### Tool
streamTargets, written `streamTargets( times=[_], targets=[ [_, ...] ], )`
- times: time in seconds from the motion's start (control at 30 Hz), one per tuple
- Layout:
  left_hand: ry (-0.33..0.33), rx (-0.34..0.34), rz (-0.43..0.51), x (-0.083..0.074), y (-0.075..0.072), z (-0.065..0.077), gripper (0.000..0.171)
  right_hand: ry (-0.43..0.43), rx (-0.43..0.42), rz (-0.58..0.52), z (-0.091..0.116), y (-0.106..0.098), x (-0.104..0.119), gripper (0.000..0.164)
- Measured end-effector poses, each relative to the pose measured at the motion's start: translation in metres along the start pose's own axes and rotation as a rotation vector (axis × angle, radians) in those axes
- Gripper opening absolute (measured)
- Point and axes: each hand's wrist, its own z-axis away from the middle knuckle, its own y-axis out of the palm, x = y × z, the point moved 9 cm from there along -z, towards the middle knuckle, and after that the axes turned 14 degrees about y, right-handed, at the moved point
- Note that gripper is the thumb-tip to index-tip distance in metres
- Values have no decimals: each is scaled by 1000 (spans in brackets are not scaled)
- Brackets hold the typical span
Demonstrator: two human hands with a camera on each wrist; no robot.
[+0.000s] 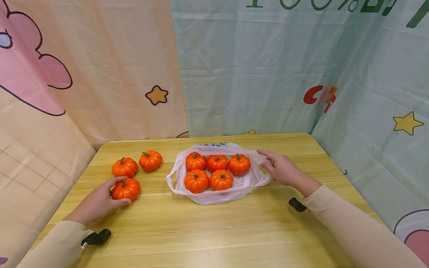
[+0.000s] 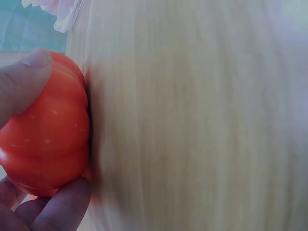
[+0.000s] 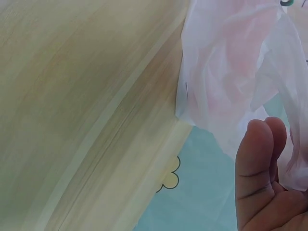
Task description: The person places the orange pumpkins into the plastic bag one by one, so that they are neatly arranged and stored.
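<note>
In the head view my left hand [image 1: 104,199] grips a small orange pumpkin [image 1: 126,189] with a green stem at the table's left. The left wrist view shows the thumb and fingers around the pumpkin [image 2: 45,130], which sits against the tabletop. Two more pumpkins, one nearer [image 1: 124,167] and one farther right [image 1: 151,160], lie just behind it. A white plastic bag [image 1: 214,198] lies spread in the middle with several pumpkins inside. At its right side my right hand [image 1: 285,170] holds the bag's rim; the right wrist view shows thin plastic [image 3: 226,77] against the fingers, the thumb hidden.
All of this rests on a light wooden table [image 1: 201,238], whose far edge meets a hanging printed curtain [image 1: 248,93]. Black wrist mounts, a left one [image 1: 97,237] and a right one [image 1: 297,204], stick out beside the sleeves.
</note>
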Motion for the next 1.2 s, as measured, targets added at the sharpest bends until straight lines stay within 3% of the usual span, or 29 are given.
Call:
streamTargets(
  times=[0.43, 0.67, 0.8, 0.93, 1.2],
  targets=[
    [-4, -11, -26, -4, 0, 3, 88, -19, -7, -91, -1, -1, 3, 40],
    [-15, -47, -21, -15, -18, 4, 91, -66, -36, -96, 3, -4, 8, 42],
    [27, -76, 3, -31, -29, -1, 89, -76, -38, -91, 5, -6, 11, 48],
    [108, -95, 30, -56, -34, -14, 86, -72, -40, -88, 7, -9, 13, 54],
    [244, -59, 57, -120, -14, -57, 81, -58, -40, -85, 7, -8, 13, 58]
  ],
)
